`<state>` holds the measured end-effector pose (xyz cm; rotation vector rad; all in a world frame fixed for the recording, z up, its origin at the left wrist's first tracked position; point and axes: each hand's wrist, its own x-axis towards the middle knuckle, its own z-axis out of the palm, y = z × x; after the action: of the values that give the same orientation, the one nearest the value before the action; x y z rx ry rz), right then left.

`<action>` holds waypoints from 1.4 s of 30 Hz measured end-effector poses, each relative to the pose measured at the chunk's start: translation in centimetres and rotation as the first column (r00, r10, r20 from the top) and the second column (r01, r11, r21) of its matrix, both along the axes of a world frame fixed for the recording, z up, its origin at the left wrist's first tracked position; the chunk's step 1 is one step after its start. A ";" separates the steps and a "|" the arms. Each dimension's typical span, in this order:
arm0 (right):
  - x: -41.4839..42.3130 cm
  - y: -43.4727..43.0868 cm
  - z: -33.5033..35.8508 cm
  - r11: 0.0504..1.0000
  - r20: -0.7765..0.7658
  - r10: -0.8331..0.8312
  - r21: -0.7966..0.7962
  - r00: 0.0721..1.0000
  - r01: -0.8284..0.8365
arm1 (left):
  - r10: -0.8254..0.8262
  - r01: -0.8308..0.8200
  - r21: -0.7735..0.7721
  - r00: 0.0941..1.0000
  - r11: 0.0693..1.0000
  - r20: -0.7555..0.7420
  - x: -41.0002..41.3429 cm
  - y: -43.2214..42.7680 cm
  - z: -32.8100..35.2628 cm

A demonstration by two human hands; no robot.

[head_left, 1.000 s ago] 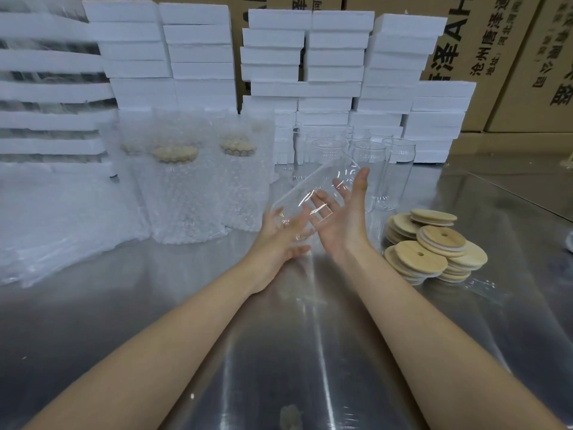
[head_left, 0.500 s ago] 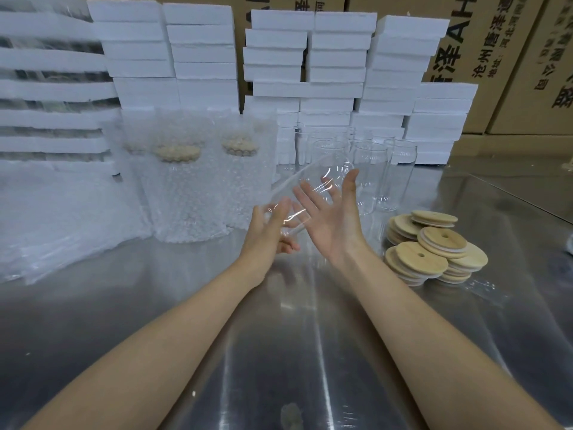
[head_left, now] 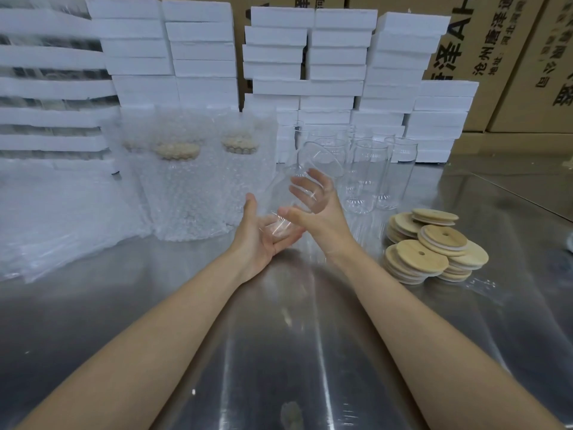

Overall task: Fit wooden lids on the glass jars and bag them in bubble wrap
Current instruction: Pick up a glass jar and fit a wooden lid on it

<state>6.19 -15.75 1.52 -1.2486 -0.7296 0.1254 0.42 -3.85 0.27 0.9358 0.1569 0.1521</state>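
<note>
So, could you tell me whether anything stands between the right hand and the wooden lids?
Nothing visible does. Only bare table lies between the right hand, which holds the jar together with the left hand, and the lids. The empty jars stand farther back, off that path.

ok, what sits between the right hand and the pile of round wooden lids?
Head view: only bare shiny metal tabletop between right hand and the pile of round wooden lids.
</note>
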 end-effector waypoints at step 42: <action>-0.9 0.3 1.2 0.943 -0.376 0.074 0.327 0.924 0.058 | 0.237 -0.588 0.668 0.804 0.457 0.545 -0.6 -1.7 -0.8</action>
<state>5.29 -15.47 2.76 -0.8600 -0.3918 0.2369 -0.16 -5.56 -0.57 1.7883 -0.0684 0.9589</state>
